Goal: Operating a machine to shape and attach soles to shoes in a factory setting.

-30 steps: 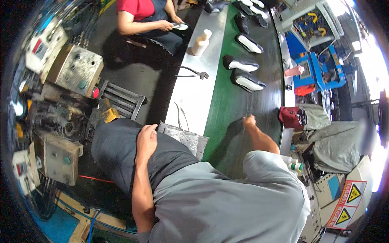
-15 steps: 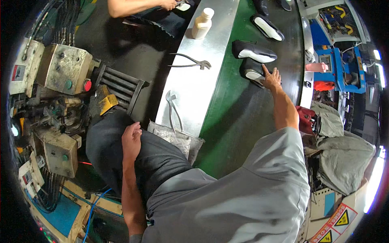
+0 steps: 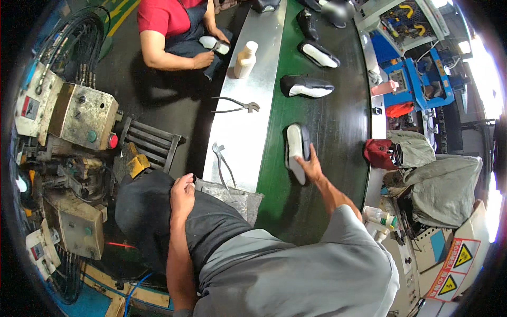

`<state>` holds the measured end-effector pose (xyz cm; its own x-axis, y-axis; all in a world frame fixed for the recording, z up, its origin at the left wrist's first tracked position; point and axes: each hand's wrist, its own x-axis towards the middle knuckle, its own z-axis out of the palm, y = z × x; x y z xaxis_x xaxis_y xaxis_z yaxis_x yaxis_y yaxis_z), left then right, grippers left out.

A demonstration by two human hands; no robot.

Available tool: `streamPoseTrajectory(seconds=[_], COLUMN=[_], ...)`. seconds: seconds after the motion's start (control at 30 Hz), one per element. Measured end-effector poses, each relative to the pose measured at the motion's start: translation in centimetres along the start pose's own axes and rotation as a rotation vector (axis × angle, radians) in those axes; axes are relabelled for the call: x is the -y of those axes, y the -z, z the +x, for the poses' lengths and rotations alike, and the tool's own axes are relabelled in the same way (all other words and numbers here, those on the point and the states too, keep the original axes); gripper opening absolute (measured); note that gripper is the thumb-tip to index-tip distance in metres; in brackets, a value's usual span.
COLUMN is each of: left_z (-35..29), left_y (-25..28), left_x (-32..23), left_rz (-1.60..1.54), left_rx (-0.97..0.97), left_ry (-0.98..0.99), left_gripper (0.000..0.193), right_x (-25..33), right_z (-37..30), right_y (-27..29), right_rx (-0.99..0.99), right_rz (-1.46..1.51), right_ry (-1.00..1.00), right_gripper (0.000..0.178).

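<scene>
On the green and dark belt, my right hand grips a black shoe with a pale sole. The sole faces up and my thumb presses on it; the fingers are partly hidden along the shoe's right side. My left hand rests on my dark-trousered thigh with its fingers curled in. Whatever lies inside those fingers, if anything, is hidden. Beside the left hand, a grey padded cloth lies at the end of the metal ledge. Pincers lean with their handles by the cloth.
Farther up the belt lie several black shoes. The metal ledge holds a second pair of pincers and a white bottle. A seated co-worker handles a shoe. Machine boxes stand left; a grey cover hangs right.
My right hand has brought the shoe nearer along the belt and turned it lengthwise. The view has shifted, showing more of the co-worker. My left hand stays on my thigh.
</scene>
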<state>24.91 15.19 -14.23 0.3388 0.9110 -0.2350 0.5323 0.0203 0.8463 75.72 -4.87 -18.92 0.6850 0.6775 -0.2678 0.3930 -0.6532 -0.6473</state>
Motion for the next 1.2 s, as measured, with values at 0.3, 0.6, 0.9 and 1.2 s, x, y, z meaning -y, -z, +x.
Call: streamPoseTrajectory(seconds=[0.3,0.6,0.9,1.2], left_z=[-2.0,-7.4,-14.8,-15.3], left_y=[-1.1,9.2,17.8,18.1], left_x=[-7.6,-5.6,-4.0,-4.3], left_rz=[-0.718,-0.525,-0.517,-0.617], left_rx=[0.306,-0.448,-0.584,-0.546], left_ry=[-0.048,0.01,-0.049,-0.083], left_gripper=[0.082,0.05,0.067,0.069], right_x=[20.4,37.8,36.9,46.4], right_z=[-13.2,-18.7,-23.9,-24.0], right_y=[-7.7,-18.5,-19.2,-21.5], right_rx=[0.358,0.886,1.253,1.249], right_rz=[0.751,0.868,0.214,0.238], right_ry=[-0.069,0.067,0.666,0.951], right_gripper=[0.088,0.087,0.084,0.103])
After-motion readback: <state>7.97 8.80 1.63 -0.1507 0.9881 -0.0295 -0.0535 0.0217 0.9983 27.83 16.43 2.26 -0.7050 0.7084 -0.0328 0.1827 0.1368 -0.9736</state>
